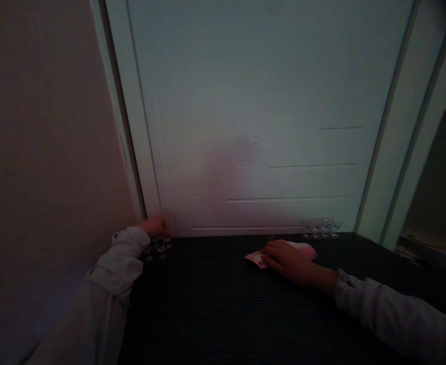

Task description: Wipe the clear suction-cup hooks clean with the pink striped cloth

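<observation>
My left hand (155,226) reaches to the far left corner of the black table (207,299), just above a group of small clear glasses (161,247). Its fingers are bent downward at the glasses; what they grip, if anything, is too dark to make out. On the right, my right hand (285,259) rests on a pink and white cloth or packet (305,249), its fingers curled over the left part of it. The cloth lies on the table under that palm.
Several clear glasses (321,228) stand in rows at the back right edge of the table. A white panel with heart patterns (245,101) rises behind the table. A wall (47,152) borders the left side, and dim shelves (436,243) are at the far right.
</observation>
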Motion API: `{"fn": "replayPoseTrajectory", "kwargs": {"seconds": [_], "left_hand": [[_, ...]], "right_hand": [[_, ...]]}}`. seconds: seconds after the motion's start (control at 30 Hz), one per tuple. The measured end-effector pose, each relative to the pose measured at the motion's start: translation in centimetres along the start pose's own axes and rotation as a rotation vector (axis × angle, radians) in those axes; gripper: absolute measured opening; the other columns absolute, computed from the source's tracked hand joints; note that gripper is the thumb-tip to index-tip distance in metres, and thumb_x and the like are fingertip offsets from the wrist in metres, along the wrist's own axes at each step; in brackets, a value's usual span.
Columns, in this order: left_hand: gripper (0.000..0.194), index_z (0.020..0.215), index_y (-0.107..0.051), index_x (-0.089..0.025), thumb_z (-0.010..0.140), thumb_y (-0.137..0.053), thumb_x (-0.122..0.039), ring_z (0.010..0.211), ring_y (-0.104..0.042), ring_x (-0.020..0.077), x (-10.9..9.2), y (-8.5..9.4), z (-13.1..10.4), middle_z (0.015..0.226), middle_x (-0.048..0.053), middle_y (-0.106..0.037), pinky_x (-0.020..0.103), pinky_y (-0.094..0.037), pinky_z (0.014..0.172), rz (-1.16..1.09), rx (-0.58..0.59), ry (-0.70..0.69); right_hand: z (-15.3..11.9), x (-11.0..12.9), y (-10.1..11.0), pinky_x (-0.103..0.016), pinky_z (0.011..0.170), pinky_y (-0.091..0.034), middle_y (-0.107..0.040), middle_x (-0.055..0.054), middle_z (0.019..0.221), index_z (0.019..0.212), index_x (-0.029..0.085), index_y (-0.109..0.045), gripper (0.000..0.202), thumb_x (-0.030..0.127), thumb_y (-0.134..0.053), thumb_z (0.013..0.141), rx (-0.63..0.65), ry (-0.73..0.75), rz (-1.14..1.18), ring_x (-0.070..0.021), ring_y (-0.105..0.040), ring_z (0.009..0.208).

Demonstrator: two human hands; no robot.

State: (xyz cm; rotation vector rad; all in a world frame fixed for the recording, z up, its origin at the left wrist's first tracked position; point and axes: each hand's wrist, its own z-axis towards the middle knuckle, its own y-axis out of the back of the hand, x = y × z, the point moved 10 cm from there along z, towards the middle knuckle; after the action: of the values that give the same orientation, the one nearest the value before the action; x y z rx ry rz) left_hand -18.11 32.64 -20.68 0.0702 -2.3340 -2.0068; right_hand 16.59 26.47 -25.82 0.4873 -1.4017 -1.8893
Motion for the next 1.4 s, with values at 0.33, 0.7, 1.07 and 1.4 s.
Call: {"fn": "replayPoseTrajectory", "kwargs": {"seconds": [0.33,0.7,1.07,1.4], "left_hand": [[0.030,0.111,-0.058,-0.015,0.088,-0.056,-0.034,0.098,-0.061,0.0229,-7.3,3.1,-3.1,0.113,0.007,-0.060,0.043,-0.051,0.082,-0.003,-0.116,-0.200],[0.026,0.094,-0.067,-0.014,0.078,-0.064,-0.035,0.094,-0.060,0.0217,-19.6,2.8,-9.7,0.100,0.006,-0.066,0.030,-0.043,0.085,-0.167,-0.158,-0.648],[0.028,0.103,-0.060,-0.015,0.081,-0.061,-0.033,0.088,-0.061,0.0170,-25.5,-5.3,-9.1,0.099,0.005,-0.067,0.027,-0.046,0.077,-0.549,-0.073,-0.786],[0.019,0.094,-0.068,-0.020,0.077,-0.065,-0.027,0.091,-0.055,0.0209,-25.4,-6.8,-8.4,0.093,0.003,-0.065,0.033,-0.040,0.084,-0.525,-0.085,-0.771]], "right_hand": [[-0.1,-0.1,-0.1,-0.037,0.076,-0.045,-0.064,-0.009,0.090,0.092,0.017,-0.064,0.030,0.031,-0.038,0.094,-0.003,0.000,-0.003,-0.0221,-0.057,0.083],[0.2,0.0,-0.1,-0.036,0.076,-0.044,-0.065,-0.010,0.091,0.093,0.016,-0.065,0.030,0.029,-0.039,0.094,-0.003,0.019,-0.025,-0.0223,-0.057,0.084],[0.3,0.0,0.0,-0.036,0.074,-0.043,-0.065,-0.009,0.088,0.092,0.016,-0.065,0.028,0.030,-0.042,0.093,-0.055,0.042,-0.049,-0.0221,-0.058,0.082],[-0.8,2.6,1.8,-0.041,0.092,-0.039,-0.061,-0.011,0.114,0.109,0.018,-0.062,0.027,0.029,-0.057,0.085,-0.152,0.119,0.045,-0.0240,-0.053,0.106]]}}
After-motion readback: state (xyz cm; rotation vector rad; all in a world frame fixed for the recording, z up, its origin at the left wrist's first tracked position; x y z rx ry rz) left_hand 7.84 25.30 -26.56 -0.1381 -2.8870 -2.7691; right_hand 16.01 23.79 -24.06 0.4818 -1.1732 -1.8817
